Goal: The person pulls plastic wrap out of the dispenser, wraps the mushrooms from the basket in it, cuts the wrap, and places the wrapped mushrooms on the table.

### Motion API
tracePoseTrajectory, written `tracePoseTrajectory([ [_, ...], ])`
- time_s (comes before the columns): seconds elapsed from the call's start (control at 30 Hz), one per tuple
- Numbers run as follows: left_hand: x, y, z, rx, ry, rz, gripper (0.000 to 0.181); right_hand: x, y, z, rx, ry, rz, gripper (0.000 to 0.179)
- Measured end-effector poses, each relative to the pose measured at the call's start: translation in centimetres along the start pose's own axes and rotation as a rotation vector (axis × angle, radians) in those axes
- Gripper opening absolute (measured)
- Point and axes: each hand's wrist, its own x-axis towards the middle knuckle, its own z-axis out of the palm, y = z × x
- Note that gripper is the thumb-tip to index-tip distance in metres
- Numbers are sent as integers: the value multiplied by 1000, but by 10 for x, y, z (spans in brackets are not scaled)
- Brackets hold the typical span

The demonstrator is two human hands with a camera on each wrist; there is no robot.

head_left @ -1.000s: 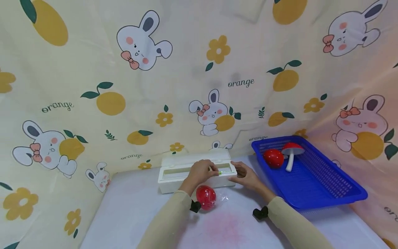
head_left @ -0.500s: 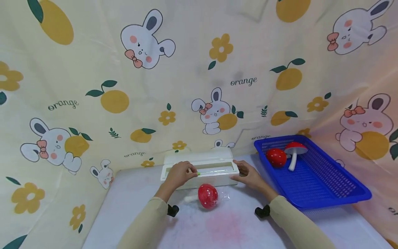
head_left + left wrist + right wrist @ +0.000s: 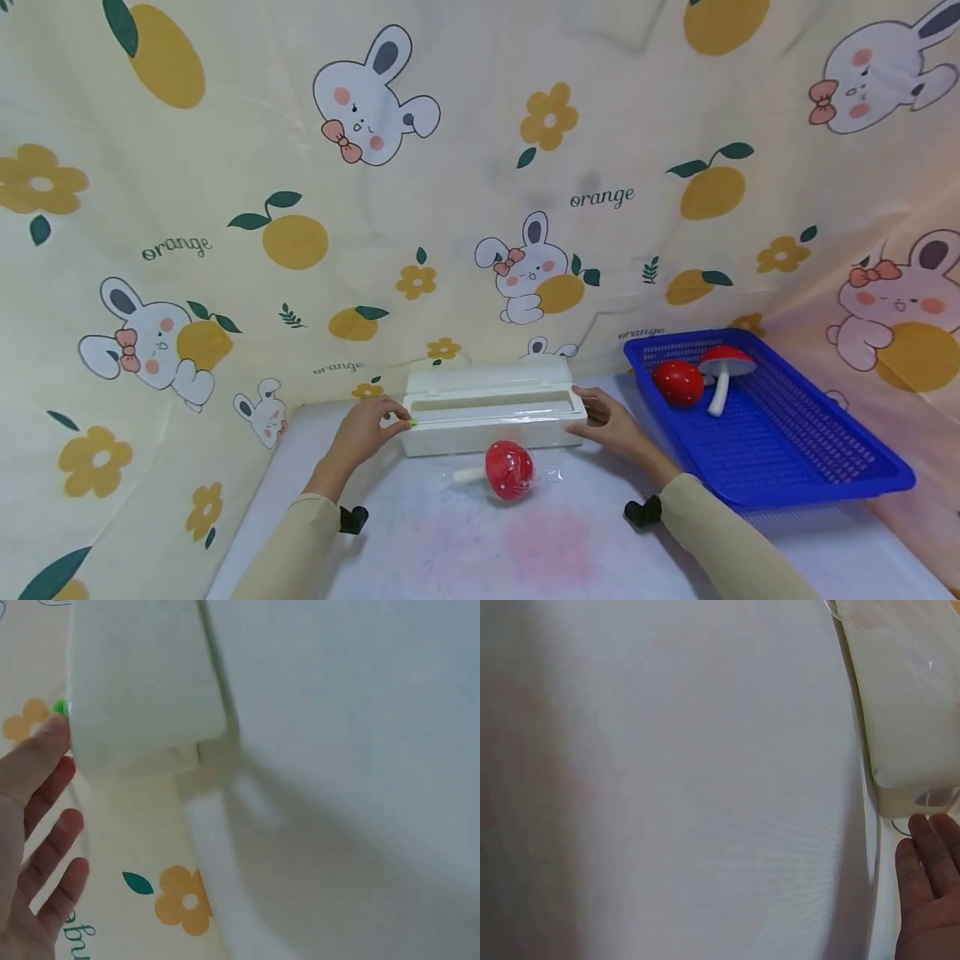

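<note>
A white cling film dispenser (image 3: 495, 437) stands at the back of the table, its lid raised and clear film stretched over its front edge. My left hand (image 3: 366, 429) is at its left end, pinching the small green slide cutter (image 3: 413, 423); in the left wrist view the thumb meets the cutter (image 3: 60, 707) while the other fingers spread loosely. My right hand (image 3: 611, 425) holds the dispenser's right end, thumb towards the front and index finger at the top corner. In front lies a red-capped toy mushroom (image 3: 510, 471) with a white stem, clear film around it.
To the right is a blue plastic basket (image 3: 780, 467) bearing two toy mushrooms (image 3: 724, 362), red-capped with white stems. A patterned cloth (image 3: 450, 183) hangs close behind the dispenser. Pinkish stains mark the white tabletop (image 3: 555, 542).
My left hand has slid the green cutter leftward along the dispenser from near its right end to its left end, uncovering the mushroom's stem from view. My right hand stays at the right end.
</note>
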Motion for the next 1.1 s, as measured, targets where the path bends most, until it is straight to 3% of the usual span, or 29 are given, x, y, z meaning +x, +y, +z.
tracePoseTrajectory([
  [0.27,-13,-13,0,7,7,-74,9,-5,1,-5,4,10,13,71],
  [0.37,-15,-11,4,-29,60,-80,8,-7,-1,-7,-3,7,32,73],
  [0.47,-15,-6,13,-50,138,-28,12,-8,-6,-8,-9,-3,40,77],
  [0.63,-12,4,31,-32,231,135,25,-10,-10,-3,-20,-12,39,81],
  [0.8,-10,9,44,-3,327,245,29,-11,-10,6,-38,17,-33,81],
  [1.1,-15,15,51,-5,388,228,17,-15,-16,17,-194,173,-299,59],
])
